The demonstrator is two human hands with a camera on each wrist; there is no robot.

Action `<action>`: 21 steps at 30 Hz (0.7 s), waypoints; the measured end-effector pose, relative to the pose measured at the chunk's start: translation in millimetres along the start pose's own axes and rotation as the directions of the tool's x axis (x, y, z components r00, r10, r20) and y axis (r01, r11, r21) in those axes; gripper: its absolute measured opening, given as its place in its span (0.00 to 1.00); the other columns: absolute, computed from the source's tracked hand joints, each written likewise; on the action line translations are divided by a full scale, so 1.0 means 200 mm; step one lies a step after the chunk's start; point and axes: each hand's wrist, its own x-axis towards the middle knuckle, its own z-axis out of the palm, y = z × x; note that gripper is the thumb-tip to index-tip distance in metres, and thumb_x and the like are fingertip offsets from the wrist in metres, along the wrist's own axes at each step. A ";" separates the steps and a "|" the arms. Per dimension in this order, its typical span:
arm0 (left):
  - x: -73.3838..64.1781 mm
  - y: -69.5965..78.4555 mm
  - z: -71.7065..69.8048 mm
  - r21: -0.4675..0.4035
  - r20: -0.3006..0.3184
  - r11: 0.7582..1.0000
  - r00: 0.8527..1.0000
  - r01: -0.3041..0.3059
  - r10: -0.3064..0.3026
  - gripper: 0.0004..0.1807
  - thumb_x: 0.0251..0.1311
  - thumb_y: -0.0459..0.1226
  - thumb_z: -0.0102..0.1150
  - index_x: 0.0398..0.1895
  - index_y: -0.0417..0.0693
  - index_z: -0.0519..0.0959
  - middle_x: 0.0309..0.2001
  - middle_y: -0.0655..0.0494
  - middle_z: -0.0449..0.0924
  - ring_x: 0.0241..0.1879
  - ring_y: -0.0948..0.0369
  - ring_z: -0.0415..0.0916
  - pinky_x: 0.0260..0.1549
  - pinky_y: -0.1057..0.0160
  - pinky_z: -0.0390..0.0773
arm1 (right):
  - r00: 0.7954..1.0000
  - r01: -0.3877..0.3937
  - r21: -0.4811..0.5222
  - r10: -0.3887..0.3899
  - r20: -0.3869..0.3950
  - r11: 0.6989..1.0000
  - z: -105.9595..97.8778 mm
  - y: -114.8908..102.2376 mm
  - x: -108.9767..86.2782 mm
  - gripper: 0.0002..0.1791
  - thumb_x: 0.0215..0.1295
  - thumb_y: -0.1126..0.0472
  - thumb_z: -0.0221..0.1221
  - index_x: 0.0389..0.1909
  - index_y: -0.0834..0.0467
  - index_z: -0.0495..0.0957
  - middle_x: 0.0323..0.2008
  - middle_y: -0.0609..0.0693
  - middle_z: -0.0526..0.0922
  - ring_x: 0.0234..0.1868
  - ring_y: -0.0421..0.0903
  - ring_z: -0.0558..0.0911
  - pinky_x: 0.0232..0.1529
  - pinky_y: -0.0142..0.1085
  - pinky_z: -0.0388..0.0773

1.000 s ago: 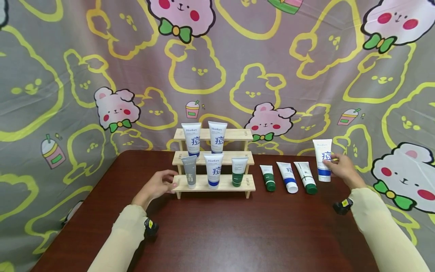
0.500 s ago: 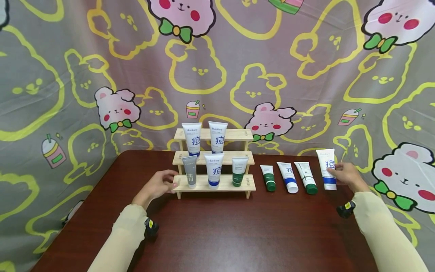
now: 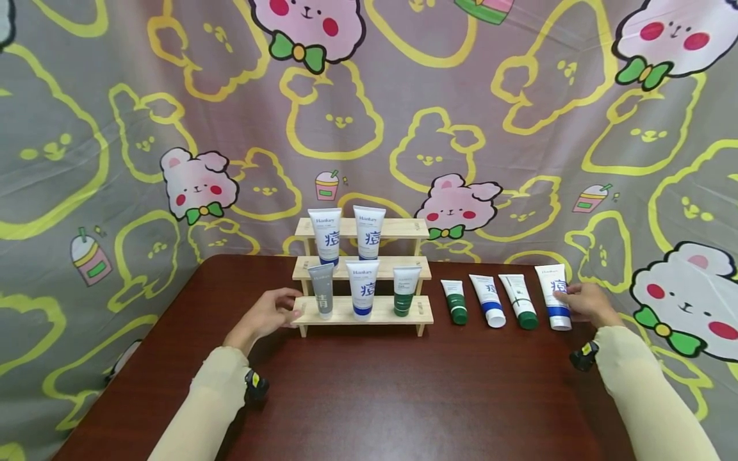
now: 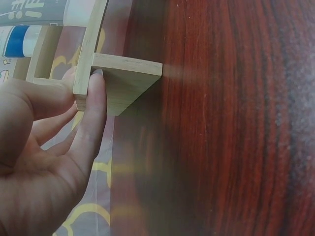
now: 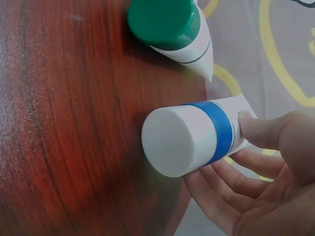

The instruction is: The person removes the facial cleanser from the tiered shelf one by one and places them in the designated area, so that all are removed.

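My right hand [image 3: 585, 302] grips a white squeeze tube [image 3: 553, 288] with a blue band and white cap, at the right end of a row of tubes. In the right wrist view the thumb lies on top of this tube [image 5: 199, 135] and the fingers curl beneath it. Left of it lies a white tube with a green cap [image 3: 519, 299]. My left hand [image 3: 271, 314] pinches the left end of the lowest step of a wooden tiered stand [image 3: 380, 320]. In the left wrist view, thumb and fingertips clasp the step's edge [image 4: 88, 64].
On the stand's bottom step are a grey tube [image 3: 323, 291], a white-and-blue tube [image 3: 362, 288] and a white-and-green tube [image 3: 406, 291]. Two white-and-blue tubes [image 3: 325, 234] stand higher up. A small green-capped tube [image 3: 455, 301] and another blue-banded tube [image 3: 489, 299] lie beside the stand.
My right hand has lowered the white-and-blue tube, with a slight shift to the right, down to the row on the table. The left hand has stayed at the stand.
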 end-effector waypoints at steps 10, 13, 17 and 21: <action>0.01 -0.01 0.00 -0.005 0.006 1.000 1.000 0.001 -0.001 0.23 0.61 0.21 0.62 0.60 0.30 0.72 0.46 0.37 0.74 0.34 0.53 0.80 0.34 0.55 0.87 | 0.998 -0.020 0.002 0.021 -0.059 1.000 0.03 0.03 0.02 0.36 0.73 0.55 0.57 0.59 0.86 0.59 0.45 0.79 0.73 0.39 0.62 0.82 0.38 0.56 0.85; 0.00 0.00 0.00 -0.010 0.010 1.000 1.000 -0.001 0.001 0.23 0.61 0.21 0.62 0.60 0.29 0.72 0.45 0.36 0.74 0.34 0.53 0.80 0.34 0.55 0.87 | 0.996 -0.012 -0.006 0.012 -0.084 1.000 0.05 0.03 0.02 0.36 0.73 0.55 0.57 0.59 0.85 0.61 0.45 0.79 0.73 0.38 0.60 0.82 0.36 0.54 0.85; 0.00 0.00 0.00 -0.010 0.012 1.000 1.000 -0.009 0.010 0.23 0.61 0.21 0.62 0.61 0.29 0.71 0.45 0.36 0.74 0.34 0.53 0.80 0.35 0.55 0.87 | 0.992 0.010 -0.027 -0.013 -0.127 1.000 0.07 0.04 0.02 0.36 0.73 0.53 0.58 0.60 0.84 0.63 0.45 0.79 0.73 0.34 0.56 0.82 0.31 0.50 0.86; 0.00 0.00 0.00 -0.011 0.008 1.000 1.000 -0.006 0.006 0.23 0.61 0.21 0.62 0.61 0.29 0.71 0.45 0.36 0.74 0.33 0.52 0.80 0.35 0.54 0.87 | 0.983 0.011 -0.066 -0.023 -0.181 0.998 0.10 0.06 0.02 0.34 0.72 0.52 0.58 0.62 0.80 0.66 0.48 0.80 0.72 0.34 0.58 0.82 0.28 0.46 0.86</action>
